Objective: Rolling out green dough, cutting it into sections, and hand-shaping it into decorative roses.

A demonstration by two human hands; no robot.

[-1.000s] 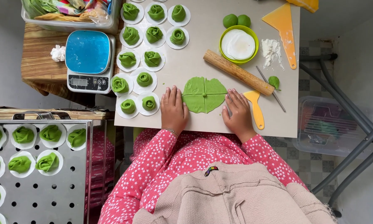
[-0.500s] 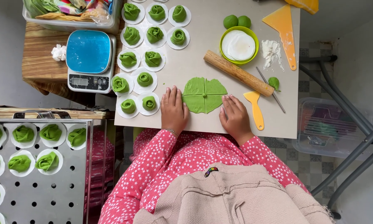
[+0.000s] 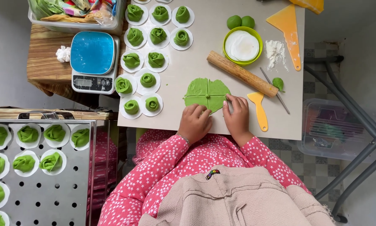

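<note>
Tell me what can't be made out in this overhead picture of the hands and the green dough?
- Near edge of the flat green dough: covered by the left hand and right hand.
- Steamer tray: cut off by the left and bottom edges.
- Scale display: too small to read.
- Clear bin: cut off by the top edge.

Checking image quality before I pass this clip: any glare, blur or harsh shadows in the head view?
Head view: soft even daylight, sharp throughout; both hands on the green dough sheet cast only faint shadows; mild reflection on the steel tray wall; the blue scale top shows slight sheen; no motion blur.
</note>
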